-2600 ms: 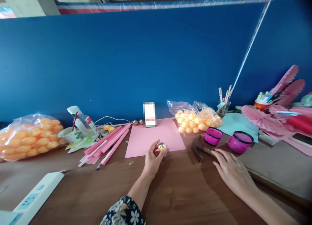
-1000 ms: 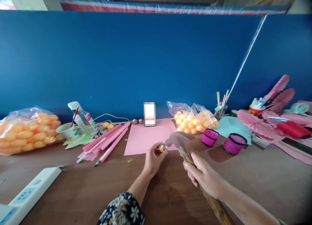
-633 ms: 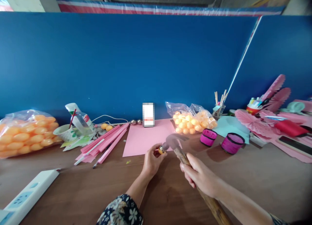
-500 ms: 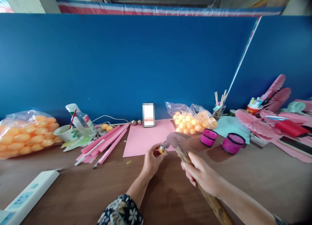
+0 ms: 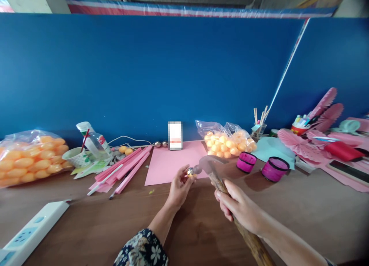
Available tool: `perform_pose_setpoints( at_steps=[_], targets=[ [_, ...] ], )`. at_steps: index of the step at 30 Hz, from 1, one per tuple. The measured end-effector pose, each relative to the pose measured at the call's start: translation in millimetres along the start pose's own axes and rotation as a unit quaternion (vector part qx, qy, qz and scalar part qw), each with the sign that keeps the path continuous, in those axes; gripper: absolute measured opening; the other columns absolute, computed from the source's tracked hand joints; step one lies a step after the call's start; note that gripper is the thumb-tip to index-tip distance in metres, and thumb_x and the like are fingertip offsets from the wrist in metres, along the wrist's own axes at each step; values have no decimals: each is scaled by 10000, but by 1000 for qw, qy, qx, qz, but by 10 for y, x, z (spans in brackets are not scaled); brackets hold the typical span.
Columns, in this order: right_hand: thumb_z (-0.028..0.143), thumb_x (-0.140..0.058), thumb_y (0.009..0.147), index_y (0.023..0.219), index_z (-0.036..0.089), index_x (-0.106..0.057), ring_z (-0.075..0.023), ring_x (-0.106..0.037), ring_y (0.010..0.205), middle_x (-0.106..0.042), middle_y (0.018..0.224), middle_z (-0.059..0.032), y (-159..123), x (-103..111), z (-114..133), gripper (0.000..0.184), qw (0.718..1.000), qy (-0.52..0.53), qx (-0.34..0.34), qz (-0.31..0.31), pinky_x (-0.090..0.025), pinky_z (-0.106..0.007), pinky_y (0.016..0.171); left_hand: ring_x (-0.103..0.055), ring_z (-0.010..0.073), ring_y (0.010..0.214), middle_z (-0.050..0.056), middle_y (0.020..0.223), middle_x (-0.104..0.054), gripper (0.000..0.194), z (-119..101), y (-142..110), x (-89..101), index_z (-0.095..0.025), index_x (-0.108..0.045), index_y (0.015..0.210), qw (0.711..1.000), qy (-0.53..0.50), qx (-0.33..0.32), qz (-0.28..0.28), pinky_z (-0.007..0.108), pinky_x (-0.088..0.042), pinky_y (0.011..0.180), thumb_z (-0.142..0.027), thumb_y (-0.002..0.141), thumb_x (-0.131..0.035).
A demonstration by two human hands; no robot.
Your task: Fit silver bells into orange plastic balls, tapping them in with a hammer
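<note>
My left hand (image 5: 179,188) pinches a small shiny metal ball (image 5: 190,171) between thumb and fingers, just in front of a pink sheet of paper (image 5: 164,166). An orange-yellow patch shows at the ball's lower side; whether it is a reflection or another piece I cannot tell. My right hand (image 5: 234,200) is wrapped round the wooden handle of a hammer (image 5: 220,184). The curved metal hammer head points left, its rounded face close beside the ball. Whether they touch I cannot make out. Two more metal balls (image 5: 160,144) lie behind the paper.
Pink paper strips (image 5: 127,170), a cup (image 5: 76,157), a bottle (image 5: 96,145) and a bag of orange balls (image 5: 31,158) lie left. A power strip (image 5: 34,231) is front left. Another ball bag (image 5: 223,143), magenta bands (image 5: 275,169) and pink paper fans (image 5: 302,147) stand right.
The metal ball in my left hand has turned or shifted slightly up and left. The hammer head has moved a little with it. Both hands keep their holds.
</note>
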State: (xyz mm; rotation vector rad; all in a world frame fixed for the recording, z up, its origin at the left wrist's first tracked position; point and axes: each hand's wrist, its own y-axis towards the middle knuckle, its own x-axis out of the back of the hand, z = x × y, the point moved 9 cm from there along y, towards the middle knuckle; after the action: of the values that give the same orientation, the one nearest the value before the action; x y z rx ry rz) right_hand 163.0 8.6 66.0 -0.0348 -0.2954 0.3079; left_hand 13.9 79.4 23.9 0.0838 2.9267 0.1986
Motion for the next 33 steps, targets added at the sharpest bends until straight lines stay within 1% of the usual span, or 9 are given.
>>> perform_pose_setpoints(
  at_steps=[3,7,11,14,17,20,22,26,33],
  targets=[
    [358,-366,867,783,190,-390,-68,-388,428,-409,532,69,-11,-5,3,190,1000,-3,-10,12,-353,-213,442,-609,146,802,85,978,-617,500,4,-9,-27,-146,-477,1146,1000,-9,7,15,288,-480,770,-309,697,-627],
    [348,-372,864,805,186,-394,-62,-391,444,-430,598,53,-40,57,107,174,1000,7,7,-9,-349,-212,438,-591,146,860,71,979,-614,528,3,1,-17,-166,-456,1160,1000,0,-5,23,277,-463,796,-268,680,-650],
    [333,-355,873,823,187,-399,-63,-393,453,-418,588,59,-49,37,116,160,1000,1,9,-11,-353,-208,442,-604,157,826,66,926,-632,487,36,19,33,-159,-499,1098,999,39,-5,2,272,-478,749,-256,652,-669],
    [336,-354,874,807,188,-396,-66,-395,436,-416,549,68,-38,-20,38,168,1000,-14,-5,5,-355,-211,441,-601,171,861,76,975,-629,481,33,17,22,-159,-518,1092,999,42,-11,5,281,-473,766,-247,644,-671],
    [345,-350,874,791,187,-394,-68,-395,425,-416,523,71,-30,-45,13,184,1000,-19,-8,18,-362,-216,448,-602,162,858,74,1021,-615,534,27,10,28,-181,-497,1126,999,36,-11,-1,282,-471,768,-241,629,-682],
    [355,-355,870,816,187,-394,-67,-398,440,-427,568,63,-28,3,66,180,1000,-6,2,-1,-363,-210,445,-610,144,788,66,971,-625,518,37,10,52,-182,-493,1101,999,45,-4,-16,268,-478,724,-249,624,-684],
    [357,-362,865,822,189,-389,-65,-399,443,-429,586,61,-26,20,88,175,1000,1,4,-7,-355,-206,436,-610,148,781,64,930,-635,451,44,12,25,-170,-516,1052,999,51,-5,-3,268,-476,721,-249,636,-673],
    [355,-365,861,777,189,-381,-68,-401,423,-409,516,76,-18,-28,41,187,1000,-17,-13,23,-362,-210,450,-606,173,832,72,935,-641,400,46,15,-41,-165,-538,1033,997,62,-23,30,289,-471,753,-226,655,-654],
    [357,-350,868,772,196,-374,-67,-395,417,-408,505,80,-28,-18,-10,189,999,-30,-9,8,-359,-201,448,-609,165,763,53,861,-649,397,39,17,48,-171,-556,1030,990,131,-47,-9,285,-481,717,-207,647,-652]
  ],
)
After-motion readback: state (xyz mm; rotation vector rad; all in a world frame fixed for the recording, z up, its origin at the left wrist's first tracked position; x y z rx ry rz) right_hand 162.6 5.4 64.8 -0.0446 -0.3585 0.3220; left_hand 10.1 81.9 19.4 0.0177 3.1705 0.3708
